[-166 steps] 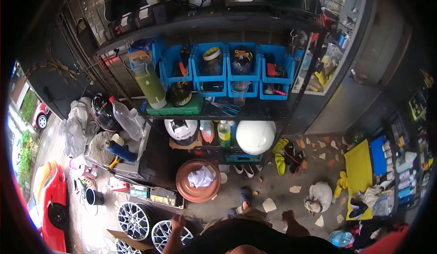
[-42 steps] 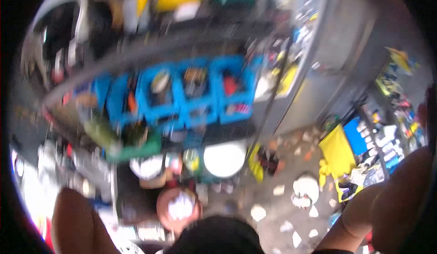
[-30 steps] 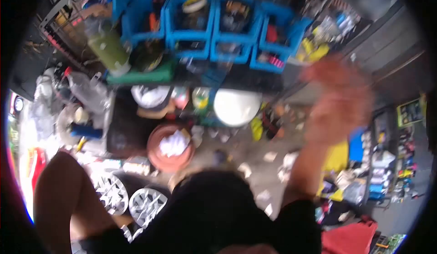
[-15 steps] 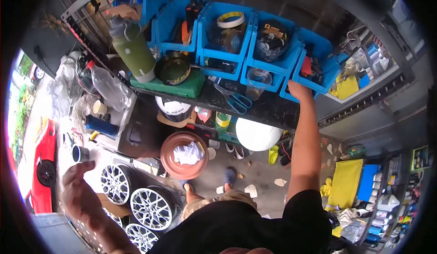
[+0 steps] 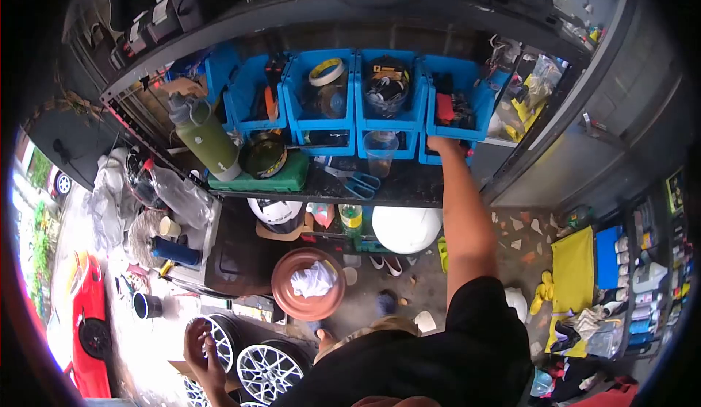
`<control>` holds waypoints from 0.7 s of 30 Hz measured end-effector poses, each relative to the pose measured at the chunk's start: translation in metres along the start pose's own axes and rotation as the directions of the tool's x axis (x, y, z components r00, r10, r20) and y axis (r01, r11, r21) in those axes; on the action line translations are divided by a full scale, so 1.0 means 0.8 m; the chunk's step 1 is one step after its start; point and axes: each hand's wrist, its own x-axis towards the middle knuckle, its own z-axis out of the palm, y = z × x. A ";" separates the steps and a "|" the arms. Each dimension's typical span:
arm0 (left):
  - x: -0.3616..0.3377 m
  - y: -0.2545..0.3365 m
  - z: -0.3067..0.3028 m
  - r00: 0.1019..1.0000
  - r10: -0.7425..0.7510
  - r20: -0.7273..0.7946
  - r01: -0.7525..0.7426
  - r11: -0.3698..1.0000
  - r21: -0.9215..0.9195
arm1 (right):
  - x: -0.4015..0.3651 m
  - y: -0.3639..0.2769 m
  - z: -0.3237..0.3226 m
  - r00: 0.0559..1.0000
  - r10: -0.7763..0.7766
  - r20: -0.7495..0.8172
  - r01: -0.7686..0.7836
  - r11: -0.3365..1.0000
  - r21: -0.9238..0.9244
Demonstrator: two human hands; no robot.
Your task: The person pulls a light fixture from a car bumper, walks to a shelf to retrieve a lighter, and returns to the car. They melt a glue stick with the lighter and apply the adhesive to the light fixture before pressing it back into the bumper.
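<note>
My right hand (image 5: 445, 144) reaches into the lower blue bin (image 5: 431, 154) at the right end of the shelf, under an upper blue bin (image 5: 460, 127) that holds a red item and dark parts. Its fingers are hidden by the bins. My left hand (image 5: 202, 347) hangs at the lower left above the silver wheel rims (image 5: 270, 372), fingers apart and nothing in it. A clear plastic cup (image 5: 380, 155) and blue-handled scissors (image 5: 360, 182) lie left of my right hand.
A green bottle (image 5: 207, 140) and a pan (image 5: 264, 156) rest on a green case (image 5: 290, 174). Under the shelf are a white helmet (image 5: 276, 213) and a white round object (image 5: 406, 229). A brown round lid (image 5: 283, 290) bears a white cloth.
The view has tilted up and shifted, showing more of the upper shelf. My left hand has moved right and lower in view. My right hand stays at the lower right bin.
</note>
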 end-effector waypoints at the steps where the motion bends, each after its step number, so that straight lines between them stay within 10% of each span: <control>1: -0.001 -0.004 0.003 1.000 -0.004 0.001 0.004 1.000 -0.020 | -0.001 0.002 0.006 1.000 -0.010 -0.026 0.009 0.999 -0.038; 7: -0.001 -0.008 0.035 0.993 -0.027 0.119 0.022 0.999 0.041 | -0.010 -0.005 0.008 0.975 -0.046 -0.216 0.054 0.998 0.027; 11: 0.001 0.012 0.067 0.979 -0.031 0.203 0.009 0.994 0.105 | -0.031 -0.010 -0.012 0.999 -0.003 -0.033 0.013 0.946 0.324; 15: 0.001 0.008 0.094 0.965 -0.001 0.261 -0.042 0.986 0.159 | -0.095 -0.036 -0.051 0.965 -0.003 -0.263 0.089 0.945 0.316; 21: 0.003 0.026 0.131 0.940 0.011 0.342 -0.096 0.967 0.235 | -0.161 -0.044 -0.078 0.649 0.001 -0.761 0.386 0.861 0.331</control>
